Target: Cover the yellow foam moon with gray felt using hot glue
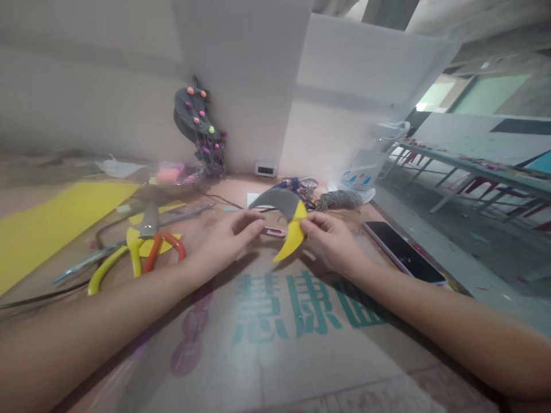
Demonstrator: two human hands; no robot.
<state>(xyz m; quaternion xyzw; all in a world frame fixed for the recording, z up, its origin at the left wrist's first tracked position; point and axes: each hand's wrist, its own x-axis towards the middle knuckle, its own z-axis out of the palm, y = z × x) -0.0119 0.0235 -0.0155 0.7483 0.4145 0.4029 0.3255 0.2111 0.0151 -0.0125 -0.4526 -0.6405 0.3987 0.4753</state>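
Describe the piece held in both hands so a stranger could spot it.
Find the cardboard with green characters. Above its far edge, the left hand and right hand pinch a curved crescent. Unlike the plain yellow sheet, it is grey with a yellow tip.

Left: flat yellow foam sheet (47, 223). Just right of it, scissors with yellow and orange handles (142, 252) lying on yellow offcuts. Near centre: brown cardboard sheet with teal printed characters (279, 338). Right: black smartphone (404, 252), screen up. Far: grey twine bundle (340, 200), white wall socket (266, 170), dark grey felt shape with coloured pom-poms (196, 117) against the wall.
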